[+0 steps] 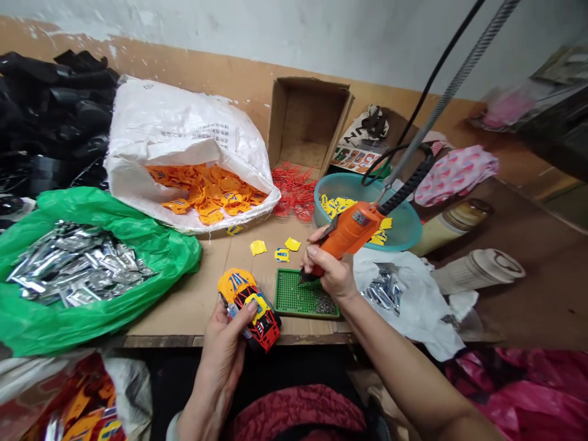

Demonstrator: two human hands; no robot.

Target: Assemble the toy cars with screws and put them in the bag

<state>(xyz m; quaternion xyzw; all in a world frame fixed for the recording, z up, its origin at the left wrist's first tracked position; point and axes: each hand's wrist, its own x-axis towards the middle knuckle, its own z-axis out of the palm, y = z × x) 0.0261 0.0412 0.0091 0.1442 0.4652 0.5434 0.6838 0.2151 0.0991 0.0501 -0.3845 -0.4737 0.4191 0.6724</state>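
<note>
Fingers of the left hand (221, 343) are curling around a toy race car (265, 327), pressing across its yellow panel, while a yellow-orange plastic shell (234, 283) is sitting against the car's far end; I cannot tell whether it is fastened. Fingers of the right hand (331, 274) are wrapping tightly around an orange electric screwdriver (351, 229), its dark bit (304, 276) angling down and left, near the car but not touching it. A ribbed black cable (407, 184) is rising from the tool's tail toward the far right.

Risks, as judged: a bit landing off line could skid over the glossy plastic and scar it or catch the left hand. A loosely seated shell could shift under pressure, and cable drag could pull the tool's aim aside. Small loose screws (325, 303) are lying on a green perforated tray (291, 294) just beside the hands, so a knock could scatter them across the cardboard-covered surface (193, 312).

Farther left, a woven white sack (184, 116) is spilling orange die-cut plastic pieces (206, 190), and a crinkled green plastic bag (92, 208) is cradling silver foil packets (73, 263). Far right of center, a teal plastic basin (404, 229) is holding yellow pieces (333, 205).
</note>
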